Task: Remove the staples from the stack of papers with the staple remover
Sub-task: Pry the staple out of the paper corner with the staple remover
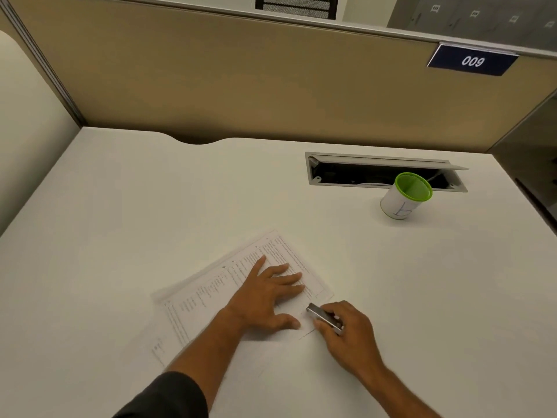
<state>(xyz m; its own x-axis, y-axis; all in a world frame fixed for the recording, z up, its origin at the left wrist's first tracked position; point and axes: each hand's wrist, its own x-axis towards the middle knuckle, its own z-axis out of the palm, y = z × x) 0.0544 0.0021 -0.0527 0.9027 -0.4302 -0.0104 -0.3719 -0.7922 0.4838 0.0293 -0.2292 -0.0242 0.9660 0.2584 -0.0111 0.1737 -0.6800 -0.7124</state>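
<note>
A stack of printed papers [208, 294] lies at an angle on the white desk, near its front middle. My left hand [266, 294] presses flat on the sheets with the fingers spread. Just right of it, my right hand [346, 330] grips a small metal staple remover [324, 317]. The tool's tip points at the papers' right edge, close to my left thumb. No staple is clear enough to make out.
A green-rimmed white cup [404, 196] stands at the back right, in front of an open cable tray [385, 171] set into the white desk [150, 206]. A tan partition [241, 79] bearing a 009 sign closes off the far side.
</note>
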